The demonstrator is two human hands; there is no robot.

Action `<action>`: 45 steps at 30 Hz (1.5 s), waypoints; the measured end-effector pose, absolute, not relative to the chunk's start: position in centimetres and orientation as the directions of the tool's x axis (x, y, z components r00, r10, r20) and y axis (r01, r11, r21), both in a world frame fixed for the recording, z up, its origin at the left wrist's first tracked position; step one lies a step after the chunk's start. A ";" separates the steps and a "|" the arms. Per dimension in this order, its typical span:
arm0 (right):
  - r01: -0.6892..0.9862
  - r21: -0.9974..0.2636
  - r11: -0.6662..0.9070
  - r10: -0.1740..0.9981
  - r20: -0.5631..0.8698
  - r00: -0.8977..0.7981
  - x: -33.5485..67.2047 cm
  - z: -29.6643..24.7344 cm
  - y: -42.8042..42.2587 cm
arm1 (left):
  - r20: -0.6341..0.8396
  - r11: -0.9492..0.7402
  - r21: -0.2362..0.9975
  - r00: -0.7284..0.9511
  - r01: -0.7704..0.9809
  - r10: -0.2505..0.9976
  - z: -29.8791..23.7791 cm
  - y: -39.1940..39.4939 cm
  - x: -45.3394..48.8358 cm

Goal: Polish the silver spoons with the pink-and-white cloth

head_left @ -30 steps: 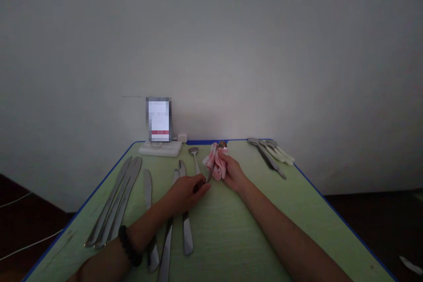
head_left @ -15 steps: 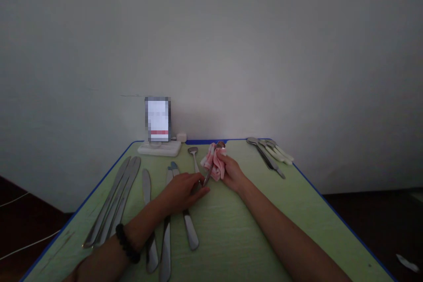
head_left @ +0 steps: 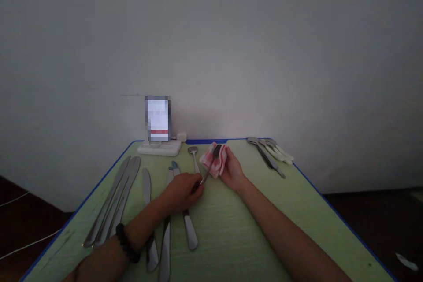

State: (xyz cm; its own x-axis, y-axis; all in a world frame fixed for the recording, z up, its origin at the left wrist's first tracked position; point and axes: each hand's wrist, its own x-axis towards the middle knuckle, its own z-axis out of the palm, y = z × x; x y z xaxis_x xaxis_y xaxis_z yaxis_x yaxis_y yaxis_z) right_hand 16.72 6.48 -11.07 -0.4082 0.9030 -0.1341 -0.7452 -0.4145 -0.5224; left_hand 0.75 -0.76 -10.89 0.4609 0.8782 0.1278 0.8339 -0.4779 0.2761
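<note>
My left hand (head_left: pixel 185 190) is closed round the handle of a metal spoon (head_left: pixel 209 169). The spoon's bowl lies against a pink and white checked cloth (head_left: pixel 208 158). My right hand (head_left: pixel 233 171) grips that cloth from its right side, the fingers partly hidden behind it. Just beyond my left hand another spoon (head_left: pixel 193 151) lies on the table, its lower handle covered by the hand. Two table knives, one of them a knife (head_left: pixel 191 231) with a broad handle, pass under my left hand. A further knife (head_left: pixel 146 183) lies to their left.
Three table knives (head_left: pixel 114 202) lie side by side at the left of the green table (head_left: pixel 231 238). Several spoons (head_left: pixel 264 154) and white-handled pieces of cutlery (head_left: pixel 277 153) lie at the back right. A lit phone (head_left: pixel 157 119) stands on a white base (head_left: pixel 160 148) near the wall.
The cloth has opened out from round the spoon's bowl, which now shows against it. My left hand has closed more fully on the handle and shifted slightly left.
</note>
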 end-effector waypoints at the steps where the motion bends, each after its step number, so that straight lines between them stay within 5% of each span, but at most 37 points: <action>1: -0.747 -0.522 -0.412 0.903 -0.127 -0.410 16.8 -11.1 6.5 | 0.124 -0.479 0.277 0.463 0.833 0.877 -10.9 -0.7 0.7; 10: -0.729 -0.583 -0.358 0.921 -0.093 -0.378 16.7 -11.6 6.7 | 0.105 -0.485 0.254 0.475 0.837 0.874 -11.0 -0.7 0.5; 19: -0.557 -0.796 -0.235 0.928 -0.014 -0.372 16.6 -11.7 6.0 | 0.128 -0.523 0.212 0.507 0.825 0.852 -11.1 -0.8 0.5; 32: -0.688 -0.721 -0.083 0.994 -0.013 -0.106 16.0 -11.9 6.3 | 0.120 -0.499 0.257 0.485 0.828 0.866 -11.3 -0.5 0.7; 39: -0.595 -0.795 -0.115 0.972 0.032 -0.231 16.5 -11.6 5.8 | 0.125 -0.488 0.378 0.479 0.786 0.869 -11.0 -0.6 0.2; 45: -0.570 -0.801 -0.183 0.953 -0.002 -0.303 16.9 -12.0 6.0 | 0.145 -0.506 0.323 0.487 0.800 0.862 -11.2 -0.6 0.4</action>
State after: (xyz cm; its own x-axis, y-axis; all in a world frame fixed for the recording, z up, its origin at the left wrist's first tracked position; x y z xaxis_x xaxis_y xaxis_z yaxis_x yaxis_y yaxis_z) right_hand 16.91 6.04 -12.02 -0.3033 0.9529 -0.0020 -0.5699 -0.1831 -0.8011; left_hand 0.42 -0.61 -11.23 0.4867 0.8615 0.1445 0.7997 -0.5060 0.3232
